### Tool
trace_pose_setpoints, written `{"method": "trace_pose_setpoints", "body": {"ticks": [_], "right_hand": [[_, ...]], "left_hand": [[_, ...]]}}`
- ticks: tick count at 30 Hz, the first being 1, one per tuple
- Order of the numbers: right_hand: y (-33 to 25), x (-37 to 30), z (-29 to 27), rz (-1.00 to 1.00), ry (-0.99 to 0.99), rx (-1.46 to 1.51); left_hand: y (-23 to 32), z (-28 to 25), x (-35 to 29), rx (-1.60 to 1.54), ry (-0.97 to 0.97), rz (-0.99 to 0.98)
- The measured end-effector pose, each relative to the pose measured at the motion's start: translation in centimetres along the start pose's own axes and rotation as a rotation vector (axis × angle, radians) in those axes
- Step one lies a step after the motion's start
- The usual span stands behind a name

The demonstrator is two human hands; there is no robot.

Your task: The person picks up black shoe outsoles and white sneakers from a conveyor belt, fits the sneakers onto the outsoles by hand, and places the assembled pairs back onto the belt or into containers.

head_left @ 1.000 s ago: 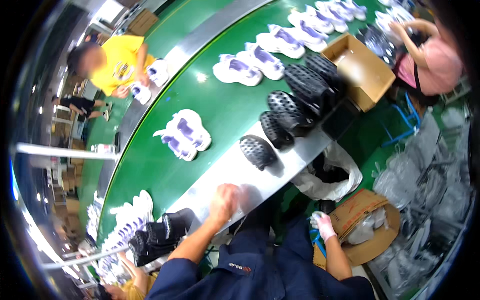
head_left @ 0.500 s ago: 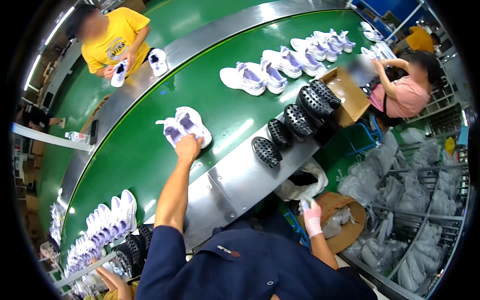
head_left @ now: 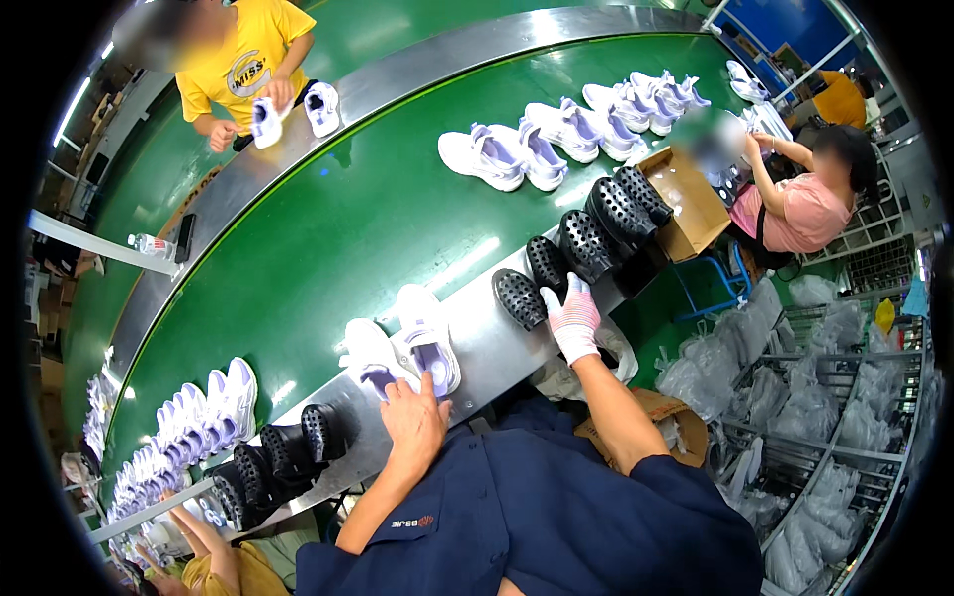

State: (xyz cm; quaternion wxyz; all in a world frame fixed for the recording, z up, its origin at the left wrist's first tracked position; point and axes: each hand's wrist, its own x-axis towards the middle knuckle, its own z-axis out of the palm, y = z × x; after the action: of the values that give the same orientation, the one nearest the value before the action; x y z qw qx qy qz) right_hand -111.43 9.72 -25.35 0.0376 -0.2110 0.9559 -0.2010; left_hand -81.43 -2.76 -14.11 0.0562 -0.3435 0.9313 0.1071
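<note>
A pair of white sneakers with lilac linings rests at the near edge of the green belt, partly over the metal ledge, heels toward me. My left hand, bare, has its fingers hooked at both heels. On the ledge to the right stands a row of black shoe forms dotted with holes. My right hand, in a white and pink striped glove, has thumb and fingers around the near end of the second black form.
Several white sneakers line the belt's far right, and more stand at left beside other black forms. A cardboard box sits at right. One person across the belt handles sneakers; another sits at right. Bagged items fill racks.
My left hand has drawn the sneakers from mid-belt to the near ledge. My right hand has risen from beside the white bag to the black forms. The person opposite has moved a sneaker.
</note>
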Motion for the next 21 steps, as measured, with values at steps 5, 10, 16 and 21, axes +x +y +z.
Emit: {"method": "trace_pose_setpoints", "body": {"ticks": [5, 10, 16, 21], "right_hand": [[-1.2, 1.5, 0.3, 0.002, -0.054, -0.081], [0.6, 1.5, 0.1, -0.139, 0.007, -0.074], [2.8, 0.0, -3.3, -0.367, 0.157, 0.071], [1.9, -3.3, -8.7, -0.427, 0.16, 0.237]], "left_hand": [[7.5, 0.1, 5.6, -0.305, 0.11, 0.231], [11.8, 5.5, 12.2, -0.282, 0.053, 0.264], [12.1, 6.5, 13.2, -0.321, 0.071, 0.284], [11.0, 3.5, 12.5, -0.534, -0.106, 0.194]]}}
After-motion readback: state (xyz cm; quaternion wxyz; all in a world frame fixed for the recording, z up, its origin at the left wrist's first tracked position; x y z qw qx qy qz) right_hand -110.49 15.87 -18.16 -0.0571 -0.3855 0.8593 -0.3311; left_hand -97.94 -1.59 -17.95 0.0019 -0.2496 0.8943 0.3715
